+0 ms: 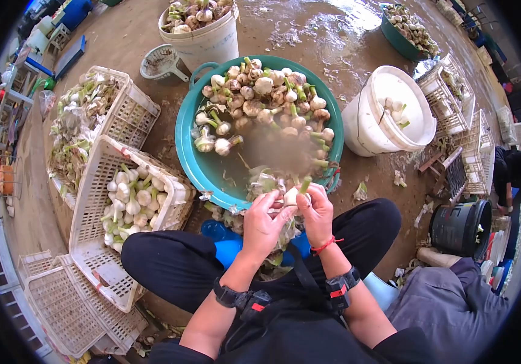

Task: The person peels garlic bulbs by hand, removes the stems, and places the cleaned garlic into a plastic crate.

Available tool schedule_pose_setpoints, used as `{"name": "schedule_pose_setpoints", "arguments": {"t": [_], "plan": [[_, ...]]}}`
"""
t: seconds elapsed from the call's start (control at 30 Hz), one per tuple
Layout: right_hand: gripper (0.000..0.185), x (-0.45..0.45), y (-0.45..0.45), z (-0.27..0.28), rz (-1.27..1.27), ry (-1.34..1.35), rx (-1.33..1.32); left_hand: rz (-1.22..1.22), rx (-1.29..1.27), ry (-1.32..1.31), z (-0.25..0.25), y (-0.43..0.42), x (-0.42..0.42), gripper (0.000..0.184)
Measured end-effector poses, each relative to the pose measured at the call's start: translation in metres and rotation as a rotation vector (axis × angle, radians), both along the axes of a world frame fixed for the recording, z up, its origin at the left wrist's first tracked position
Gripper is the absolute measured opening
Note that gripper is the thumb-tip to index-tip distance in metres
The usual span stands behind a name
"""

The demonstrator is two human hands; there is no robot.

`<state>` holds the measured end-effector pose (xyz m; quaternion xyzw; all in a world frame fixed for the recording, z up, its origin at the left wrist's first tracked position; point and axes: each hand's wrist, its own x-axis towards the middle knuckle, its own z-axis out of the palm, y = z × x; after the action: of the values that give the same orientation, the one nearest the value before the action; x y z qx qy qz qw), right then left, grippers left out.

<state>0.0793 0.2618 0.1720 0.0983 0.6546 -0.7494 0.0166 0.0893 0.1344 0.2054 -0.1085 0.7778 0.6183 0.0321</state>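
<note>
Between my two hands is a white garlic bulb (pixel 292 195) with a short green stem, held over the near rim of a green basin (pixel 189 159). My left hand (pixel 264 219) has its fingers closed on the bulb's left side. My right hand (pixel 317 212) pinches it from the right, by the stem. Unpeeled garlic bulbs (pixel 253 108) with stems heap up in the far part of the basin. Loose garlic skins (pixel 265 182) lie just beyond my fingers. At my left stands a white crate (pixel 84 242) holding cleaner white bulbs.
A white bucket (pixel 357 124) with a few bulbs stands right of the basin; another bucket (pixel 212 45) of garlic stands behind. Skins fill a crate (pixel 133 109) at the left. A person's grey-clad leg (pixel 436 303) is close on my right. Wet floor (pixel 309 36) lies beyond.
</note>
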Motion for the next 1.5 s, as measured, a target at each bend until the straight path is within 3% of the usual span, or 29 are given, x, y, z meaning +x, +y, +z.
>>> {"name": "schedule_pose_setpoints", "arguments": {"t": [0.07, 0.27, 0.37, 0.43, 0.5, 0.53, 0.63, 0.7, 0.73, 0.77, 0.8, 0.83, 0.9, 0.93, 1.0, 1.07, 1.1, 1.13, 1.2, 1.23, 1.27, 1.3, 1.33, 1.4, 1.43, 1.47, 1.5], "plan": [[0.016, -0.002, 0.003, -0.004, 0.055, 0.099, 0.265, -0.08, -0.065, 0.027, -0.002, 0.0, -0.002, 0.019], [0.017, 0.001, -0.009, -0.005, -0.216, -0.015, 0.04, 0.016, -0.006, -0.044, 0.0, 0.01, 0.008, 0.014], [0.022, 0.01, -0.01, -0.001, -0.179, 0.092, 0.293, 0.014, -0.014, -0.055, 0.003, 0.009, 0.006, 0.013], [0.022, 0.013, -0.007, -0.002, -0.171, 0.097, 0.271, 0.005, 0.008, -0.091, 0.0, 0.004, 0.005, 0.013], [0.022, 0.014, -0.004, 0.001, -0.136, 0.131, 0.218, 0.067, 0.476, -0.216, -0.015, -0.002, 0.004, 0.015], [0.022, 0.015, -0.003, 0.003, -0.136, 0.132, 0.218, 0.066, 0.475, -0.215, -0.013, -0.003, 0.006, 0.015], [0.022, 0.016, -0.002, 0.012, -0.135, 0.124, 0.1, -0.083, 0.196, -0.126, -0.002, -0.003, 0.008, 0.014], [0.023, 0.015, -0.001, 0.024, -0.05, 0.234, 0.431, -0.093, 0.076, -0.043, -0.001, 0.0, 0.008, 0.012], [0.023, 0.015, 0.0, 0.023, -0.05, 0.234, 0.431, -0.104, -0.043, 0.036, 0.0, 0.001, 0.009, 0.011], [0.022, 0.014, 0.001, 0.021, -0.046, 0.278, 0.381, -0.021, 0.148, -0.072, 0.004, 0.004, 0.006, 0.009], [0.022, 0.014, 0.003, 0.019, -0.04, 0.321, 0.329, -0.019, 0.149, -0.073, 0.003, 0.004, 0.004, 0.009], [0.022, 0.015, 0.005, 0.017, -0.038, 0.321, 0.33, -0.046, 0.045, -0.081, 0.002, 0.003, 0.001, 0.008], [0.019, 0.018, 0.008, 0.014, -0.03, 0.214, -0.005, -0.069, -0.057, -0.093, -0.012, -0.001, 0.0, 0.008], [0.019, 0.018, 0.008, 0.014, -0.024, 0.214, -0.007, -0.127, -0.138, -0.142, -0.034, -0.009, -0.002, 0.008], [0.021, 0.019, 0.01, 0.016, 0.037, 0.011, -0.52, -0.192, -0.212, -0.196, -0.059, -0.018, 0.002, 0.008], [0.019, 0.013, 0.011, 0.019, -0.001, -0.055, -0.58, -0.511, -0.071, -0.374, -0.065, -0.023, 0.015, 0.006], [0.019, 0.011, 0.012, 0.015, -0.011, -0.126, -0.723, -0.429, 0.161, -0.315, -0.069, -0.023, 0.02, 0.003], [0.02, 0.007, 0.011, 0.01, -0.018, -0.194, -0.868, -0.427, 0.16, -0.317, -0.048, -0.017, 0.015, 0.003], [0.021, 0.005, 0.001, -0.007, 0.002, -0.261, -0.686, 0.255, 0.96, -0.415, 0.0, 0.001, 0.0, 0.006], [0.023, -0.005, -0.012, -0.015, -0.125, -0.255, -0.585, -0.07, 0.687, -0.422, -0.056, -0.02, 0.0, 0.006], [0.025, -0.012, -0.022, -0.021, -0.26, -0.246, -0.48, -0.148, 0.435, -0.427, -0.086, -0.031, -0.002, 0.006], [0.029, -0.023, -0.035, -0.015, -0.25, -0.244, -0.454, -0.296, -0.098, -0.313, -0.103, -0.043, -0.005, 0.011], [0.032, -0.032, -0.055, -0.005, -0.085, -0.245, -0.357, -0.43, -0.631, -0.186, -0.123, -0.055, -0.008, 0.017], [0.038, -0.037, -0.106, 0.018, 0.324, -0.302, -0.548, -0.081, -0.553, -0.083, -0.177, -0.07, -0.03, 0.043], [0.037, -0.039, -0.123, 0.035, 0.524, -0.204, -0.462, 0.036, -0.646, -0.175, -0.167, -0.074, -0.056, 0.061], [0.042, -0.04, -0.139, 0.053, 0.706, -0.08, -0.377, 0.164, -0.415, -0.252, -0.195, -0.087, -0.086, 0.071], [0.042, -0.038, -0.151, 0.061, 0.649, -0.098, -0.549, 0.221, -0.527, -0.221, -0.212, -0.094, -0.108, 0.071]]}}
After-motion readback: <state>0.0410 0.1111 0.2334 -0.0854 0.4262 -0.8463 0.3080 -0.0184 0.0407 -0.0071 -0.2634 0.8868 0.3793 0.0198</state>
